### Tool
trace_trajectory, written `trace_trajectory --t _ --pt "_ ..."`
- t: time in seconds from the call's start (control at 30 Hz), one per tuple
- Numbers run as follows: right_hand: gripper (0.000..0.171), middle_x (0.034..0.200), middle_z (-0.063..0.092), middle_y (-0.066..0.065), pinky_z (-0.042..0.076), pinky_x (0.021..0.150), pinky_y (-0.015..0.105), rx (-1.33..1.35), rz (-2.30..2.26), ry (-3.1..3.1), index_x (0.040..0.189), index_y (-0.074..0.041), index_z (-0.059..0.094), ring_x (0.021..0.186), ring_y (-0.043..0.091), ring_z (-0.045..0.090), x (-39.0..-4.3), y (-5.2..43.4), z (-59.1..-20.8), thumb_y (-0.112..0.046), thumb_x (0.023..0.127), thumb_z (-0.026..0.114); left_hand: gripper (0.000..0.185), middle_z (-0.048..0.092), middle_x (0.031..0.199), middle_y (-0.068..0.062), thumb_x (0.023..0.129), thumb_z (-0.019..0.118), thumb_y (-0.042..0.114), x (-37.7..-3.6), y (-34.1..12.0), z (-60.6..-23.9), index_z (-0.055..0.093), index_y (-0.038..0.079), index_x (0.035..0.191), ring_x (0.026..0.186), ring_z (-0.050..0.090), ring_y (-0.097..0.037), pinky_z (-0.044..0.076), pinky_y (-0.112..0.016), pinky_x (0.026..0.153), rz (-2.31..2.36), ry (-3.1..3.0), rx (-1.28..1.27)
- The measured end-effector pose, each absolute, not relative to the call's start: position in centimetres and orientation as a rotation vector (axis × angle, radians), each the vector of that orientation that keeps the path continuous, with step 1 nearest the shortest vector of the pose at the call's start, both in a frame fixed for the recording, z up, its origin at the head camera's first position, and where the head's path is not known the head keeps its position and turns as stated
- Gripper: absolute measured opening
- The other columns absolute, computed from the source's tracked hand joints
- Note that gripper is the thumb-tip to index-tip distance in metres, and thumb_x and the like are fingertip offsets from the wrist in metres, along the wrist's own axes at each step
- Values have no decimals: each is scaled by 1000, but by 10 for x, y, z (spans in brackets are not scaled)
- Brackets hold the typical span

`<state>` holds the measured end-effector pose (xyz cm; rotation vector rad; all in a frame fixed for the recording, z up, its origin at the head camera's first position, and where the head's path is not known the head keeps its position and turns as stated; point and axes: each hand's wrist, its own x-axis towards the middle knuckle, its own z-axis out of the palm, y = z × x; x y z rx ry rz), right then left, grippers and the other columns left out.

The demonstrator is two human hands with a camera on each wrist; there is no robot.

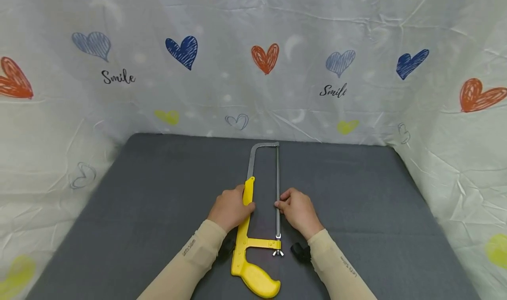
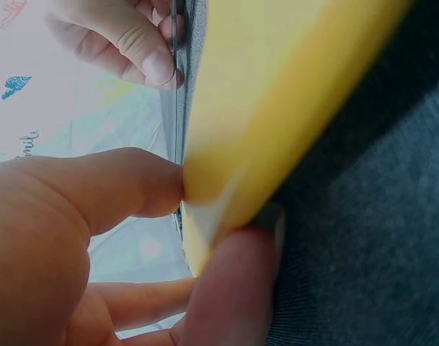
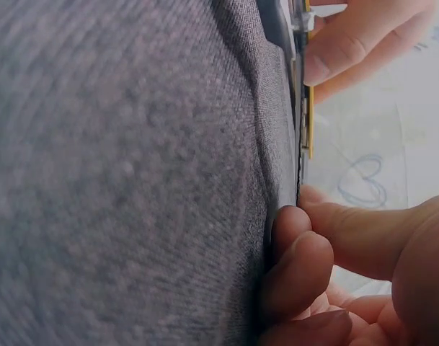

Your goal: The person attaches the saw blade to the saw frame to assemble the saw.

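Observation:
A hacksaw with a yellow handle (image 1: 259, 280) and a grey metal front frame (image 1: 251, 161) lies flat on the dark cloth. Its narrow blade (image 1: 278, 172) runs along the right side, with a wing nut (image 1: 278, 253) at the near end. My left hand (image 1: 230, 208) grips the yellow frame bar, thumb on top; the left wrist view shows the yellow bar (image 2: 255, 94) between thumb and fingers. My right hand (image 1: 299, 209) pinches the blade about its lower middle. In the right wrist view, the right thumb (image 3: 363, 234) and fingertips meet at the blade's edge.
Dark grey cloth (image 1: 158, 181) covers the table. Behind and at both sides hangs a pale sheet (image 1: 222, 22) printed with hearts and the word "Smile". Black wrist straps or mounts (image 1: 301, 252) sit under the wrists.

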<state>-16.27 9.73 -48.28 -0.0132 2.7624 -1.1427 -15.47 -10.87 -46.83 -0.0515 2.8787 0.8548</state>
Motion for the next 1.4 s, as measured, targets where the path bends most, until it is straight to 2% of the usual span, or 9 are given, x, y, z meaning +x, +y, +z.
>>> trace_trajectory --t 0.27,0.47,0.73,1.03,1.17,1.4 --pt "25 78 69 1 47 61 31 -3 -1130 2758 110 -7 69 65 15 59 -152 106 -486 -28 100 77 68 76 121 -23 98 77 31 -155 -105 -473 56 -1 153 86 77 -28 66 -41 76 822 2872 -52" --pt "23 67 61 -1 42 53 29 -85 -1070 2802 91 -15 68 55 15 53 -125 114 -480 -33 99 79 69 76 120 -24 99 75 30 -157 -107 -469 53 -3 155 86 77 -28 66 -41 75 819 2877 -21" --pt "35 56 52 -6 38 46 28 -195 -1006 2768 71 -20 64 47 13 47 -92 111 -468 -40 89 86 67 76 113 -23 100 74 28 -162 -115 -459 53 -4 155 77 74 -24 65 -38 69 791 2907 5" --pt "53 49 35 -9 30 41 28 -299 -582 3076 53 -23 51 41 12 37 -66 96 -461 -38 79 95 68 77 116 -23 99 75 28 -155 -111 -468 53 -4 154 80 76 -25 66 -39 72 824 2878 -26" --pt "57 50 30 -9 29 40 28 -326 -502 3106 52 -22 48 40 12 36 -61 90 -459 -41 78 95 68 77 117 -23 99 75 29 -154 -109 -470 53 -4 155 81 76 -26 66 -39 73 842 2882 -27" --pt "52 51 37 -7 32 41 31 -333 -459 3076 56 -22 52 42 14 39 -58 87 -458 -41 79 94 66 77 115 -23 98 74 27 -154 -110 -469 54 -5 153 79 76 -25 66 -39 71 855 2882 -14"
